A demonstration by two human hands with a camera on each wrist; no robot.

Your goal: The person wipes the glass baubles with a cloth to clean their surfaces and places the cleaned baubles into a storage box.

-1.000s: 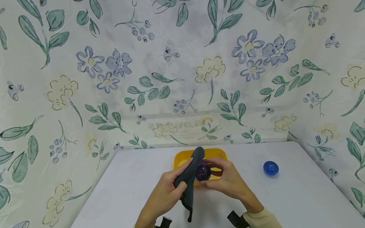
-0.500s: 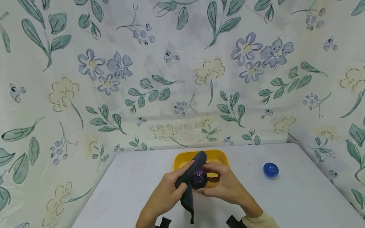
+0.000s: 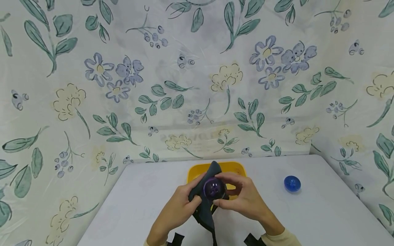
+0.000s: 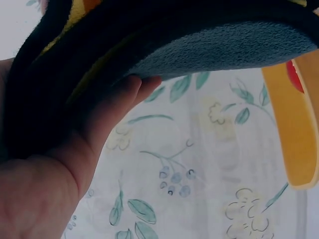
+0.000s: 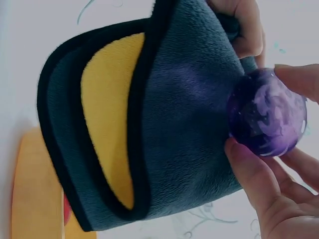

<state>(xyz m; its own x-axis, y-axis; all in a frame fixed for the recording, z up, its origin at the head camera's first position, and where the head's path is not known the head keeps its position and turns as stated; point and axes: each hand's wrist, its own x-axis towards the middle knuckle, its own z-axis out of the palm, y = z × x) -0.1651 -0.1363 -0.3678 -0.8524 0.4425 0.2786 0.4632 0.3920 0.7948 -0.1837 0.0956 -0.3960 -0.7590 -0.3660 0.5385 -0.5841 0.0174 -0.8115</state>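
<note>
My left hand (image 3: 181, 203) grips a folded plush cloth (image 5: 184, 99), dark blue-grey outside and yellow inside, with a black edge. The cloth fills the top of the left wrist view. Between the fingertips of my right hand (image 3: 246, 194) is a glossy, see-through purple ball (image 5: 269, 112) with paler swirls, held against the cloth's outer face. In the head view the ball covers part of the cloth, and both are raised in front of a yellow tray (image 3: 192, 172). The fingers of my left hand behind the cloth are mostly hidden.
A clear blue ball (image 3: 292, 183) rests on the white table (image 3: 129, 191), right of the tray. Something red (image 4: 295, 75) shows in part by the tray in the wrist views. Flower-patterned sheeting (image 3: 172, 68) stands behind the table and at its sides.
The purple ball has come round in front of the cloth, a little left and nearer the camera. The cloth has turned and its folds now spread, showing some yellow. The blue ball stays put.
</note>
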